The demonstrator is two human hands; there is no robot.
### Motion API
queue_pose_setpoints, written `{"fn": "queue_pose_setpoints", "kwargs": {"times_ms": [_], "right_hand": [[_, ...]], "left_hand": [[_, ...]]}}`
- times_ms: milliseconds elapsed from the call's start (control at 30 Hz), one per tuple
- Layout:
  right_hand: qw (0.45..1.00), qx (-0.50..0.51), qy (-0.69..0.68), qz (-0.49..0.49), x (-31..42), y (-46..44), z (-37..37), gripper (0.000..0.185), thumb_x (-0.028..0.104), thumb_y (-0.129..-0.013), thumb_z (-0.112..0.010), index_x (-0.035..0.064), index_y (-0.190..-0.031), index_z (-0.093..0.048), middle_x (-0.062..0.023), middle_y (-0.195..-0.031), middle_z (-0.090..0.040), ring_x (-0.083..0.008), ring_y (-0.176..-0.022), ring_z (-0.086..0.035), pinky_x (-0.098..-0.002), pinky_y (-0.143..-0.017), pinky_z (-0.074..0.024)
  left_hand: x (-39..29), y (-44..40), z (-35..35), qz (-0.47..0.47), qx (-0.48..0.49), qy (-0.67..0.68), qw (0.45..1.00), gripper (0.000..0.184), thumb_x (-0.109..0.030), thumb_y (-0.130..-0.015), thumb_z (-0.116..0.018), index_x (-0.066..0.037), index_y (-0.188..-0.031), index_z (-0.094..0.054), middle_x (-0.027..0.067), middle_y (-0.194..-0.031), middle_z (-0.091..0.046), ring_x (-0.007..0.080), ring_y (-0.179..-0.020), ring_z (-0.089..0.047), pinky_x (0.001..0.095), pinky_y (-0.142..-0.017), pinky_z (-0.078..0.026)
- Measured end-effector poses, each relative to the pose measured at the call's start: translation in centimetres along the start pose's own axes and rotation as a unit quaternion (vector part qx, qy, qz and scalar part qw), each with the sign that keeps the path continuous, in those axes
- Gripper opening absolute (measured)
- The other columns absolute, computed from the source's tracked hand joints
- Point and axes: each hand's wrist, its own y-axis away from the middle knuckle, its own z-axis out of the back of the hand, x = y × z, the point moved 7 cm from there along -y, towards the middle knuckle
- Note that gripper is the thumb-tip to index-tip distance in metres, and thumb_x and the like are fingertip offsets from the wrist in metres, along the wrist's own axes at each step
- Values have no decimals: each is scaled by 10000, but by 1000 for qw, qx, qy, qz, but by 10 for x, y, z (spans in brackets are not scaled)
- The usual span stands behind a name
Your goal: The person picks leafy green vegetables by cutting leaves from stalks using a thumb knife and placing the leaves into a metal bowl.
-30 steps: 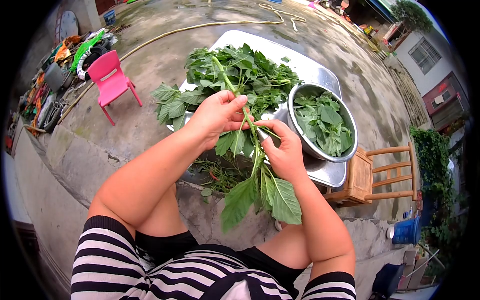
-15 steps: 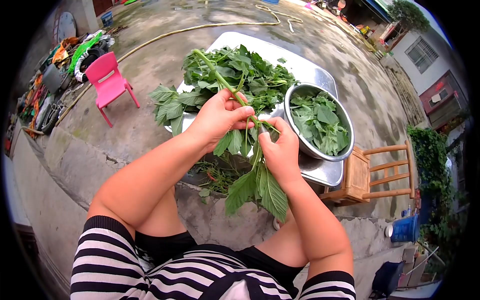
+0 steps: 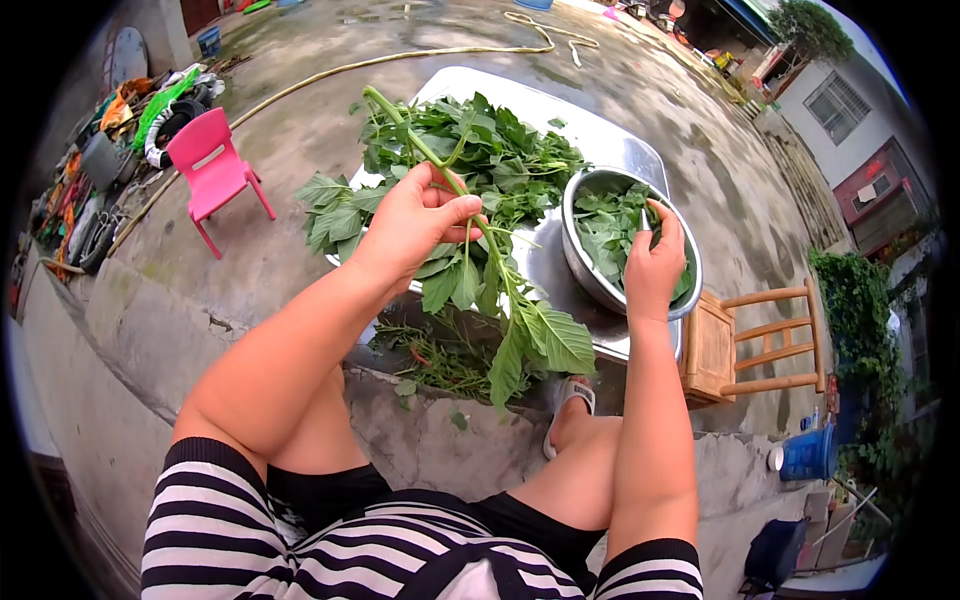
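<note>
My left hand (image 3: 437, 205) is closed round the thick green stem (image 3: 412, 138) of a long leafy stalk, whose broad leaves (image 3: 555, 338) hang down to the right. Over the metal bowl (image 3: 582, 262), my right hand (image 3: 655, 245) has its thumb and fingers apart; a small shiny metal piece (image 3: 645, 217) shows at the thumb tip. Cut green leaves (image 3: 604, 225) lie inside the bowl, partly hidden by that hand. A large heap of leafy greens (image 3: 500, 140) covers the left part of the silver table (image 3: 625, 150).
Discarded stems (image 3: 440, 360) lie on the ground below the table. A wooden chair (image 3: 710, 350) stands to the right of the table, near a blue bucket (image 3: 810, 455). At the left are a pink chair (image 3: 208, 160) and a pile of clutter; a hose (image 3: 400, 55) crosses the ground behind.
My right hand has left the stalk and moved right, over the bowl. My left hand still grips the stalk and has shifted slightly left; the leafy end has swung to the right.
</note>
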Motion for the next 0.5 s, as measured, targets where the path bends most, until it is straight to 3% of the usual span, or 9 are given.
{"fn": "queue_pose_setpoints", "kwargs": {"times_ms": [67, 133, 167, 233, 267, 400, 500], "right_hand": [[999, -27, 41, 9, -33, -4, 8, 280, 45, -859, -546, 57, -1118, -649, -153, -1140, -622, -324, -1035, -597, -419, -901, -462], [948, -25, 317, -14, -67, 1, 8, 306, 123, -850, -599, 113, -1148, -667, -138, -1227, -601, -326, -1162, -544, -445, -996, -415], [948, -25, 317, -16, -75, -1, 13, 306, 123, -850, -599, 113, -1148, -667, -138, -1227, -601, -326, -1162, -544, -445, -996, -415], [958, 36, 269, -86, -98, -4, 15, 296, 191, -842, -633, 147, -1128, -692, -122, -1276, -586, -322, -1227, -502, -449, -1051, -370], [967, 14, 246, -67, -97, -7, 17, 236, 164, -840, -631, 118, -1058, -708, -113, -1256, -599, -325, -1227, -497, -442, -1039, -378], [974, -1, 223, -32, -80, -9, 15, 221, 118, -830, -633, 76, -1037, -698, -104, -1157, -637, -287, -1129, -569, -385, -997, -423], [974, 127, -120, -141, -50, 1, -7, 231, 57, -897, -572, 28, -1111, -656, -64, -1055, -679, -169, -980, -631, -291, -904, -471]], "left_hand": [[4, -5, 8, 2, -11, -5, 1000, 247, -111, -920, -681, -42, -1069, -497, 82, -913, -655, 166, -853, -677, 306, -774, -597], [3, -6, 9, 7, -15, -11, 1000, 255, -115, -917, -686, -37, -1066, -494, 83, -917, -651, 169, -862, -677, 308, -776, -598], [3, -6, 10, 12, -20, -17, 1000, 263, -118, -914, -690, -31, -1063, -492, 85, -922, -647, 171, -870, -676, 311, -778, -599], [5, -8, 11, 14, -20, -24, 999, 269, -120, -913, -692, -26, -1064, -489, 88, -927, -644, 173, -876, -675, 311, -775, -599], [6, -8, 11, 15, -20, -30, 999, 276, -121, -912, -694, -20, -1065, -487, 90, -932, -641, 175, -882, -673, 311, -773, -600], [5, -8, 12, 14, -31, -36, 999, 271, -125, -912, -695, -25, -1052, -485, 85, -915, -643, 171, -863, -673, 307, -772, -598], [4, -10, 16, 9, -41, -45, 998, 263, -130, -908, -703, -30, -1020, -487, 77, -885, -643, 164, -837, -674, 305, -764, -598]]}}
